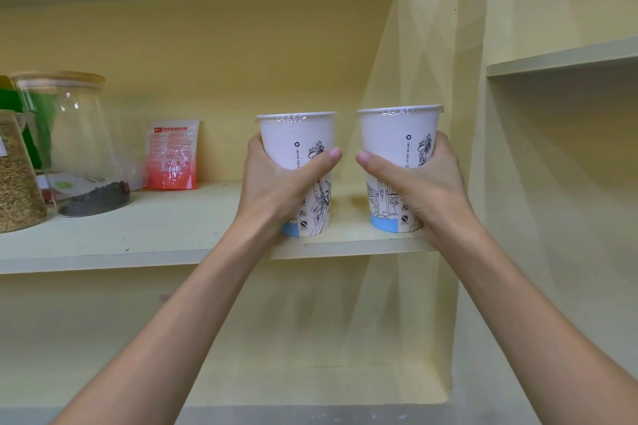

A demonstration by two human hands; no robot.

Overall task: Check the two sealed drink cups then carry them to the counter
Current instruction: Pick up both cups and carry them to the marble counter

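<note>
Two white paper drink cups with black line drawings, blue bases and clear film seals stand upright side by side at the right end of a pale yellow shelf [165, 235]. My left hand [272, 190] wraps around the left cup [293, 141], thumb across its front. My right hand [428, 186] grips the right cup [390, 138] the same way. Both cup bases appear at the level of the shelf board; whether they rest on it I cannot tell. The fingers behind the cups are hidden.
On the shelf's left stand a glass jar [72, 145] with a wooden lid and dark contents, a jar of grain [17, 176] and a red-and-white pouch [172, 155]. A wall panel [466, 148] closes the right side, with another shelf [559, 59] beyond it.
</note>
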